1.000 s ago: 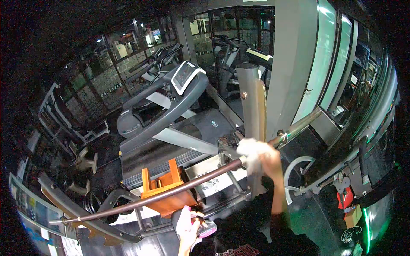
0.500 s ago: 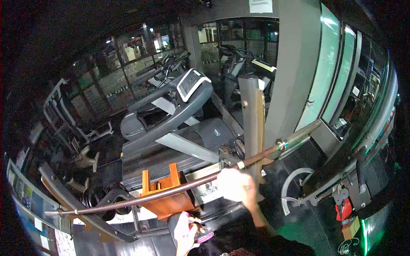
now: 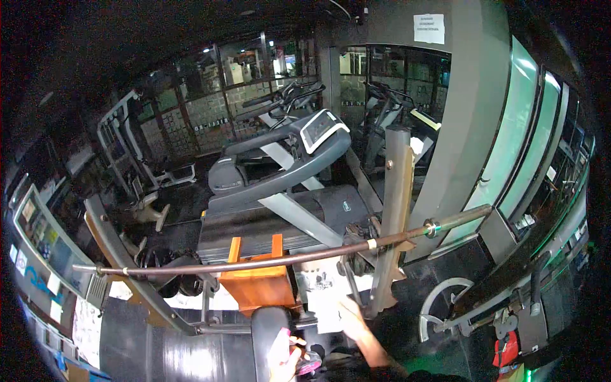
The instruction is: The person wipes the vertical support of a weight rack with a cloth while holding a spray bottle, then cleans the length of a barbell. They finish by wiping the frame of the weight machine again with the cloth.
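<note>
My left hand is closed around a dark pink-trimmed object, possibly a bottle, at the bottom of the view. It overlaps the black padded bench. My right hand grips a bright white cloth, washed out by the light, just right of the bench's far end. Beyond both hands a long barbell lies across the uprights of a rack. Behind the bar stands an orange-brown wooden box with two posts.
A treadmill fills the floor behind the rack. A grey pillar and frosted glass doors are at right. A weight machine stands far left; a red item hangs at lower right.
My right hand and the white cloth have moved down and left, from beside the barbell to near the bench. My left hand keeps its grip low in view. The camera view has shifted.
</note>
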Tool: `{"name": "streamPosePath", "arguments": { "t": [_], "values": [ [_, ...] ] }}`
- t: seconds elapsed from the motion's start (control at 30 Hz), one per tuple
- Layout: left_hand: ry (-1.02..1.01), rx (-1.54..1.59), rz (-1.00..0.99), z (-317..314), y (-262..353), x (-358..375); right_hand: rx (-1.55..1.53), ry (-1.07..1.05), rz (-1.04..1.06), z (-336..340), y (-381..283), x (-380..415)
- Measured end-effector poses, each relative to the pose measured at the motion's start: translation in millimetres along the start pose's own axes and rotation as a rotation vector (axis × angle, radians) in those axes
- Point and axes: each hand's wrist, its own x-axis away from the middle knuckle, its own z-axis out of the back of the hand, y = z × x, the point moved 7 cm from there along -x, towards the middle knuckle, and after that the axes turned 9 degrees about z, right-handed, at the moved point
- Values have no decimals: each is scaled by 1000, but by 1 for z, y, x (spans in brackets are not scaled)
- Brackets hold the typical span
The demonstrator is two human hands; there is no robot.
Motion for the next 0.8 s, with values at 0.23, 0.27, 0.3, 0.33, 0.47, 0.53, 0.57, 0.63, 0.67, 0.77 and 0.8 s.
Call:
{"name": "streamPosePath", "arguments": {
  "t": [0.23,0.27,0.3,0.33,0.47,0.53,0.57,0.63,0.67,0.77,0.8],
  "values": [
    [123,112,38,4,-11,51,-761,-36,-384,-37,-18,93],
    [131,107,42,4,-11,57,-693,-6,-354,-32,-27,100],
    [121,46,4,3,-6,62,-771,-57,-357,-37,-42,106],
    [135,50,6,4,-3,68,-765,-60,-370,-29,-42,112],
    [124,58,54,3,0,81,-676,14,-287,-11,-55,129],
    [137,-17,19,1,3,85,-752,93,-267,-8,-62,136],
    [134,-17,21,0,2,87,-804,26,-242,-8,-62,136],
    [124,133,41,1,-4,92,-769,86,-217,-2,-54,131],
    [122,133,39,1,-6,93,-735,144,-194,4,-49,127],
    [99,179,39,0,-13,93,-794,122,-267,22,-25,114],
    [89,193,40,-1,-14,91,-798,124,-262,19,-29,112]
  ]
}}
